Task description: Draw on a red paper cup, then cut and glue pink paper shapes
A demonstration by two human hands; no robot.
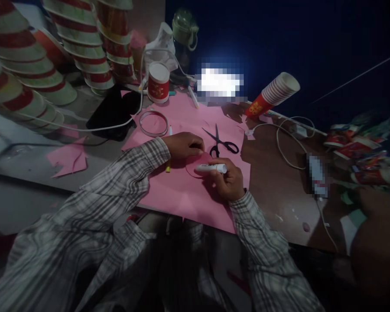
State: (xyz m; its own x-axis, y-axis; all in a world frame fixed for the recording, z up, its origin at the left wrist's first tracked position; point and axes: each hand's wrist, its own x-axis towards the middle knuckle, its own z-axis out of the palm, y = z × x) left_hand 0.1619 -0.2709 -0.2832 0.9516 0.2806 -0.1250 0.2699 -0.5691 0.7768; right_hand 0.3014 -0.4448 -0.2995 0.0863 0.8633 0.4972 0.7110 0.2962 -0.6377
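My right hand (229, 180) is closed around a white marker (218, 167), which lies almost level and points left over a round pink paper cutout (192, 165). At the top edge of this cutout, the bent fingers of my left hand (183, 145) pinch the paper; the fingertips are partly hidden. Both hands are above a large pink sheet (188, 199). Black scissors (217, 141) lie spread on the sheet, just beyond my hands. A yellow-ended marker (168, 167) lies beside my left wrist, partly covered by it.
Tall stacks of paper cups (81, 47) crowd the left side. A red cup (158, 84), a ring (153, 123) and a dark tablet-like object (117, 112) are behind. Leaning cups (273, 95), a cable (279, 147) and a phone (316, 175) are at right, near another person's arm (377, 234).
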